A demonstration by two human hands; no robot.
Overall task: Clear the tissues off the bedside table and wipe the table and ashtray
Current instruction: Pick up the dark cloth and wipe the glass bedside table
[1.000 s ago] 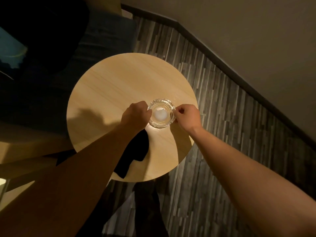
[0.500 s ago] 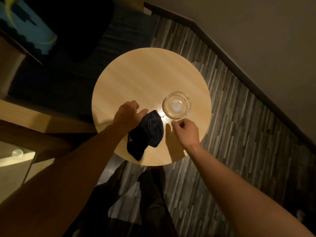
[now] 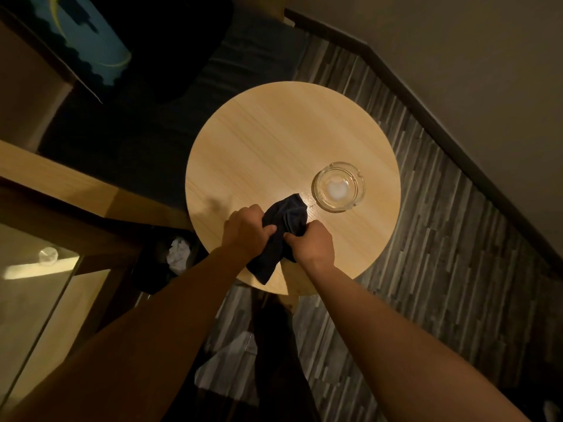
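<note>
A round light-wood bedside table (image 3: 274, 141) fills the middle of the view. On its right side stands a clear glass ashtray (image 3: 338, 186), upright, with nothing touching it. Over the table's near edge, both my hands grip a dark cloth (image 3: 286, 219). My left hand (image 3: 245, 231) holds its left side and my right hand (image 3: 310, 242) pinches its right side. One end of the cloth hangs down past the rim. Crumpled white tissues (image 3: 178, 254) lie in a dark bin left of the table.
A dark bin (image 3: 152, 269) stands on the floor by the table's left side. Wooden furniture with a glass panel (image 3: 33, 287) lies at the left. A dark cushioned seat (image 3: 182, 95) is behind the table. A wall with dark skirting (image 3: 457, 138) runs along the right.
Both hands left the ashtray and drew back toward the near edge. My right hand then came onto the cloth, so both hands hold it now. The view shifted, bringing the bin into sight.
</note>
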